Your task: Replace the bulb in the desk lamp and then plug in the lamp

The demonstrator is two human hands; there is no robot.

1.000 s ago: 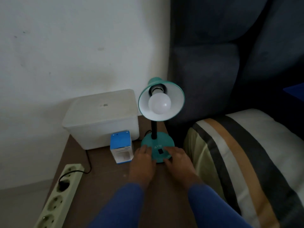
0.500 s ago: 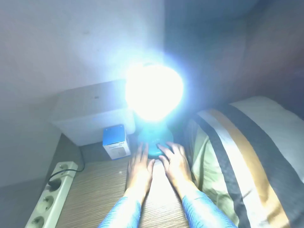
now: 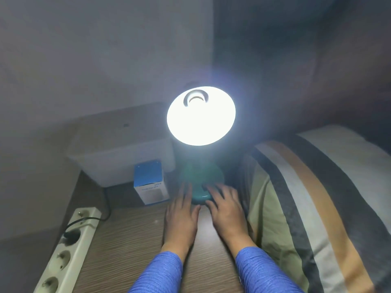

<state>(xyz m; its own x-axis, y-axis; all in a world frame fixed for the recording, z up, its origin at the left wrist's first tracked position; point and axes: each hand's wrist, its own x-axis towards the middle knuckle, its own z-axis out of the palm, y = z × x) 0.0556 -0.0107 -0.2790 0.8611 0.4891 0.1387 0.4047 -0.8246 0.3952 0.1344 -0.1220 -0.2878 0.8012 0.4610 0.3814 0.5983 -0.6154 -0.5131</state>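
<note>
The teal desk lamp (image 3: pixel 202 187) stands on the wooden bedside table (image 3: pixel 131 240), lit; its shade (image 3: pixel 201 115) glares white and the bulb itself is lost in the glow. My left hand (image 3: pixel 182 216) lies flat on the table, fingertips against the left of the lamp's base. My right hand (image 3: pixel 227 210) lies flat too, fingers touching the base's front right. Neither hand holds anything. The lamp's black plug (image 3: pixel 70 235) sits in the top socket of the white power strip (image 3: pixel 63 252) at the table's left edge.
A blue and white bulb box (image 3: pixel 150 182) stands just left of the lamp. Behind it is a white lidded plastic bin (image 3: pixel 118 149) against the wall. A striped pillow (image 3: pixel 317 199) lies on the bed to the right.
The lamp went from dark to lit. Both hands stay at the base, fingers now spread flatter. The first burst of glare has settled.
</note>
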